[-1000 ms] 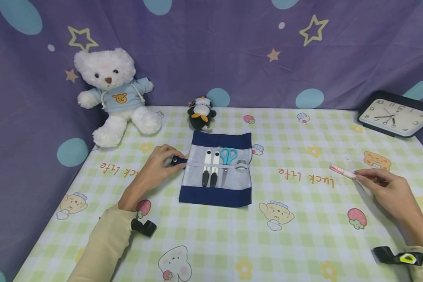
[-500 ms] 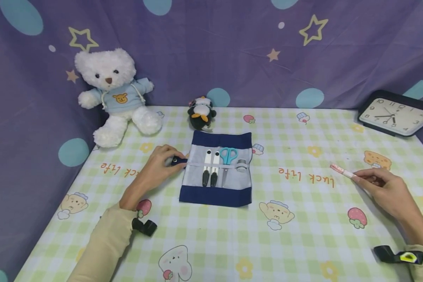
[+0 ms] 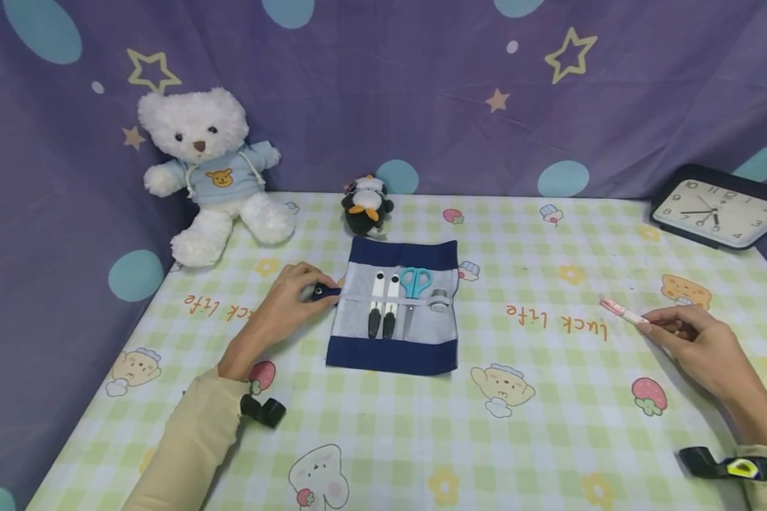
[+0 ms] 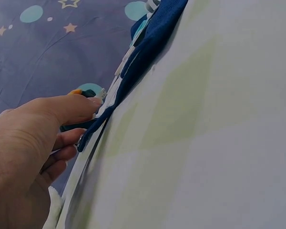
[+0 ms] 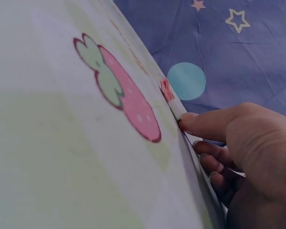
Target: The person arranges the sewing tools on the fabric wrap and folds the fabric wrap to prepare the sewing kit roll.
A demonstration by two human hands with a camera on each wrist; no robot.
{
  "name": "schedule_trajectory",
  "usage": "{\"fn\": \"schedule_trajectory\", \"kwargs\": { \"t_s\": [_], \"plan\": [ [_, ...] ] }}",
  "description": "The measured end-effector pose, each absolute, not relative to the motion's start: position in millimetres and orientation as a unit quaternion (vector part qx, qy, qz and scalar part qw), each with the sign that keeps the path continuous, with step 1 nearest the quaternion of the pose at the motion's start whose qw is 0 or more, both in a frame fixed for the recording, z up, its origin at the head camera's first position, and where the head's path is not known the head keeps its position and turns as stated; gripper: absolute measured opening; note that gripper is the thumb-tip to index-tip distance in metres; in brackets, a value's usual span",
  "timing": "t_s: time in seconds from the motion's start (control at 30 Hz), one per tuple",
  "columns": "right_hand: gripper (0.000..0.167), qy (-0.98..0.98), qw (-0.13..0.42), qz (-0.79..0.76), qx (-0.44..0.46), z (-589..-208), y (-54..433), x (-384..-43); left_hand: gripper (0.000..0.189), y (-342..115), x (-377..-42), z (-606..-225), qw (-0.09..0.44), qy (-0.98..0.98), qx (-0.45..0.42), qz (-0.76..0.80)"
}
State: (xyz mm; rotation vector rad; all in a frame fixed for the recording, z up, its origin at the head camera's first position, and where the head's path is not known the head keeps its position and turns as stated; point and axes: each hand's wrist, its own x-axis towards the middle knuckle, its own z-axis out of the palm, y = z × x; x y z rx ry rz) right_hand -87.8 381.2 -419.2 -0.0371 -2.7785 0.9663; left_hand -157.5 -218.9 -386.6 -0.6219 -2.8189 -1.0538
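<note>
A navy fabric roll pouch (image 3: 393, 355) with grey lining lies unfolded on the table. Under its elastic strip sit two white-and-black tools (image 3: 383, 305), teal-handled scissors (image 3: 415, 282) and a small round metallic piece (image 3: 439, 299). At the pouch's left side my left hand (image 3: 294, 301) pinches the navy snap tab (image 3: 324, 291) between thumb and fingers; the left wrist view shows the tab (image 4: 88, 136) too. Far to the right, my right hand (image 3: 703, 344) pinches a small pink-red thread skein with a white band (image 3: 621, 310), low over the cloth. The skein's looped end (image 5: 167, 89) points away from the fingers.
Behind the pouch lies a small penguin plush (image 3: 365, 206). A white teddy bear (image 3: 217, 177) sits at the back left, and a black-framed clock (image 3: 719, 208) stands at the back right. A checked cloth (image 3: 396, 440) covers the table, with a purple curtain (image 3: 390, 92) behind.
Both hands keep their places and their hold on the tab and the skein. Only a very slight shift of the whole head view shows.
</note>
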Motion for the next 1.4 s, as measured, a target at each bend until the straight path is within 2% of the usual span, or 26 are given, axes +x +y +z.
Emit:
{"fn": "schedule_trajectory", "kwargs": {
  "t_s": [0.43,0.77,1.13,1.4],
  "plan": [
    [0.019,-0.924,0.117,0.362,-0.033,-417.8,380.1,-89.7,0.020,-217.0,-157.0,-384.7,0.028,-0.914,-0.206,-0.349],
    [0.009,-0.897,0.121,0.421,-0.050,-415.9,381.3,-91.6,0.022,-216.2,-157.2,-384.5,0.006,-0.913,-0.203,-0.352],
    [0.020,-0.880,0.135,0.454,-0.031,-409.4,368.6,-102.3,0.015,-211.9,-160.2,-387.8,0.004,-0.908,-0.228,-0.352],
    [0.023,-0.867,0.129,0.480,0.007,-403.8,350.7,-115.7,0.012,-210.4,-159.5,-386.7,0.007,-0.908,-0.226,-0.354]
  ]
}}
